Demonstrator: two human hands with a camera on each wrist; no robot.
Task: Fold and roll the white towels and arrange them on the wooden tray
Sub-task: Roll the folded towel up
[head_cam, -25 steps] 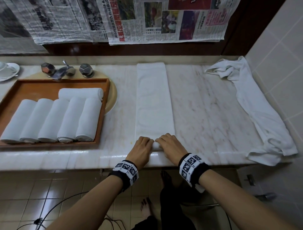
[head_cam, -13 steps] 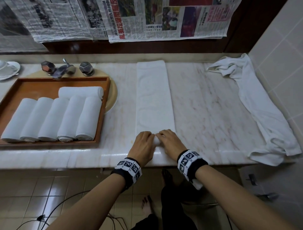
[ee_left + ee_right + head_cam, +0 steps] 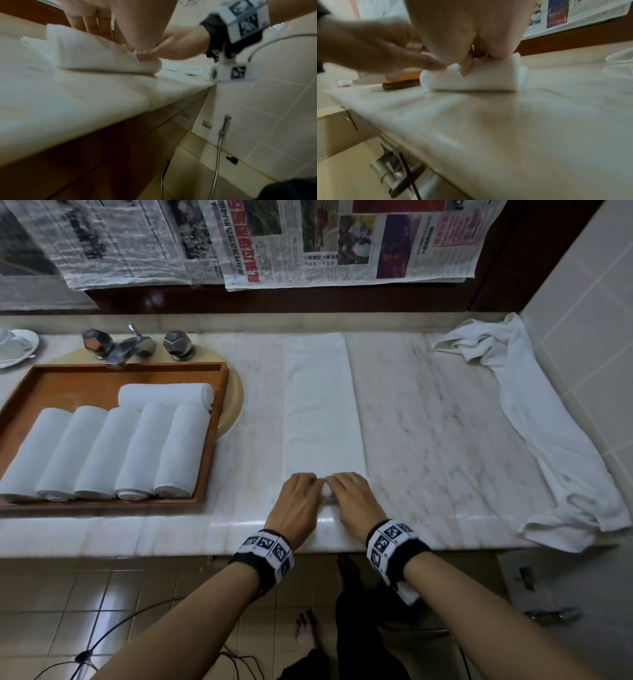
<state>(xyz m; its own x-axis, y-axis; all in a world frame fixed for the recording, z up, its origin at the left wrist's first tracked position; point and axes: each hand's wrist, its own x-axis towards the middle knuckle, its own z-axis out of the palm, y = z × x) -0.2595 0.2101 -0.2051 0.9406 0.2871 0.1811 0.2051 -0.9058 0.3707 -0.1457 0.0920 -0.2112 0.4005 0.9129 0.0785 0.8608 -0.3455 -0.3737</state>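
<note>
A white towel folded into a long strip (image 3: 320,405) lies lengthwise on the marble counter (image 3: 428,440). Its near end is wound into a small roll (image 3: 102,58) (image 3: 476,78). My left hand (image 3: 301,491) and right hand (image 3: 349,491) sit side by side on top of that roll, fingers curled over it and thumbs tucked against its near side. The wooden tray (image 3: 212,419) at the left holds several rolled white towels (image 3: 102,453) in a row, with one more roll (image 3: 164,395) lying crosswise behind them.
A crumpled white towel (image 3: 548,433) drapes along the right side of the counter by the tiled wall. A tap with two knobs (image 3: 133,344) stands behind the tray, and a white dish (image 3: 15,347) at far left. Newspaper (image 3: 308,241) hangs on the wall behind.
Both hands have moved away from me along the strip, and the roll under them has grown a little thicker.
</note>
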